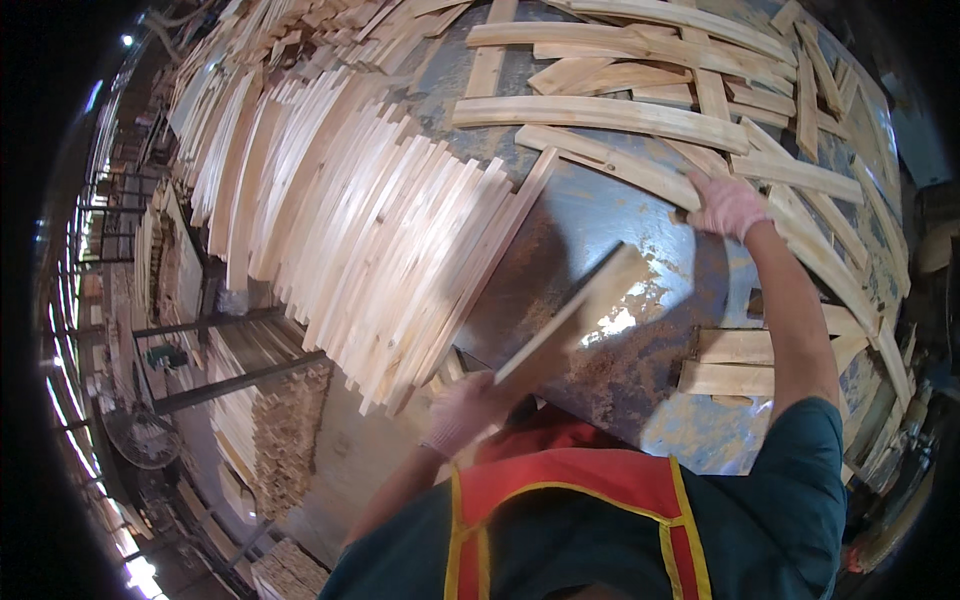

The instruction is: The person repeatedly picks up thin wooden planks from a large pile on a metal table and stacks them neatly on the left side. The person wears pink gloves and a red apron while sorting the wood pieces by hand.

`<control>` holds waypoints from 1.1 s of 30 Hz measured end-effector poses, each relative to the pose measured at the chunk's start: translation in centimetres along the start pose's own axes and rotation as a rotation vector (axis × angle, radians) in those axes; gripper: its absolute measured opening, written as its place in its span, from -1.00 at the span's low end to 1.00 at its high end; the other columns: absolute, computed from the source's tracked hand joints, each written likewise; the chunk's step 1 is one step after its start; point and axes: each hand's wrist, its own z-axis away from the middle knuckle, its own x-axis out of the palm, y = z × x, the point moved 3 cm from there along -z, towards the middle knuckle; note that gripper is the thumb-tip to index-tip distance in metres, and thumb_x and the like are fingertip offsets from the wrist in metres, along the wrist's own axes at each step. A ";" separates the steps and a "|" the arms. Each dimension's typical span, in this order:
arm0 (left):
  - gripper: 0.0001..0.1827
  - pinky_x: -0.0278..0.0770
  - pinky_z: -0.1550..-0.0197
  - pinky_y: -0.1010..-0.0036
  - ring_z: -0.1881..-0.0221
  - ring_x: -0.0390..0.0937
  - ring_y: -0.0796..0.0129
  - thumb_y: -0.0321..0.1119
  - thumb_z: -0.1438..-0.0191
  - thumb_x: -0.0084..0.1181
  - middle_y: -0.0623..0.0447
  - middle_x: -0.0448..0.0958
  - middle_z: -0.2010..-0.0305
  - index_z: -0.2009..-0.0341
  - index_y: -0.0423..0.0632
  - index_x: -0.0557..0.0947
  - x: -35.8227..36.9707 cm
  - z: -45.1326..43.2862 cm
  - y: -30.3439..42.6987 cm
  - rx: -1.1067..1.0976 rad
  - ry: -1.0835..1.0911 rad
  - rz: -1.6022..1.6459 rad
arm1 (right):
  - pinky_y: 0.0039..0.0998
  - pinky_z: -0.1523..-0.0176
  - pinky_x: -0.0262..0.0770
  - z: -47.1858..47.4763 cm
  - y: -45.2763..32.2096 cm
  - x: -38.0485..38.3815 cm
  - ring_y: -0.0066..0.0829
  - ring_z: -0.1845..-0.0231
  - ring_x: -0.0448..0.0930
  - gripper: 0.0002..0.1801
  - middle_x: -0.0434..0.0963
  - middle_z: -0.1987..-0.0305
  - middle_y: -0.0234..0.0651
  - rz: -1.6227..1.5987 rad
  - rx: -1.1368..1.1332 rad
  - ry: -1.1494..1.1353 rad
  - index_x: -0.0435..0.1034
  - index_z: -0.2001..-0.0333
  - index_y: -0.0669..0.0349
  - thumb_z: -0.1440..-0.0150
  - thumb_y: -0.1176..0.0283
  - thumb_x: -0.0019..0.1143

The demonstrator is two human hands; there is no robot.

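My left hand (466, 411), in a light knit glove, is closed on the near end of a short wooden board (574, 319). That board tilts up and to the right over the metal table and looks blurred. Farther right, my right hand (726, 204), gloved too, is on a long wooden strip (615, 166) that slants across the table; whether its fingers grip the strip or only rest on it is unclear. Left of the held board, a row of narrow wooden strips (397, 255) lies side by side, with one reddish-edged strip (495, 262) at its right side.
Loose boards (600, 116) lie crisscrossed over the far and right parts of the metal table (532, 300), which has sawdust on it. Short boards (727, 379) lie near my right forearm. Stacked lumber (289, 427) and a metal frame (240, 382) stand at lower left, near a round fan (142, 439).
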 end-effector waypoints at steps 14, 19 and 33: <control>-0.38 0.21 -0.44 -0.11 -0.41 0.33 -0.13 -0.08 -0.15 0.24 -0.13 0.44 -0.36 -0.29 0.04 0.54 -3.6 -3.1 -5.9 0.340 0.615 -0.395 | -0.15 0.04 0.70 19.9 -25.8 16.2 -0.17 0.06 0.74 -0.33 0.71 0.15 -0.07 -0.899 0.169 -0.184 0.43 -0.22 0.32 -0.31 -0.05 0.22; -0.42 0.20 -0.47 -0.05 -0.43 0.33 -0.09 -0.06 -0.19 0.20 -0.08 0.46 -0.37 -0.28 0.02 0.55 -2.6 -4.2 -5.3 0.524 0.518 -0.305 | -0.07 -0.18 0.59 15.8 -35.6 16.4 0.04 -0.05 0.70 -0.42 0.70 0.03 0.08 -0.617 -0.165 -0.465 0.56 -0.10 0.21 -0.19 0.00 0.15; -0.22 0.07 -0.56 -0.10 -0.54 0.20 -0.12 -0.21 -0.15 0.12 -0.12 0.30 -0.51 -0.50 0.03 0.34 -0.7 -3.8 -2.1 0.564 0.521 -0.823 | -0.05 -0.47 0.33 17.8 1.3 8.3 0.17 -0.40 0.41 -0.13 0.47 -0.31 0.11 -0.147 0.795 0.361 0.30 -0.38 0.05 0.00 0.12 0.41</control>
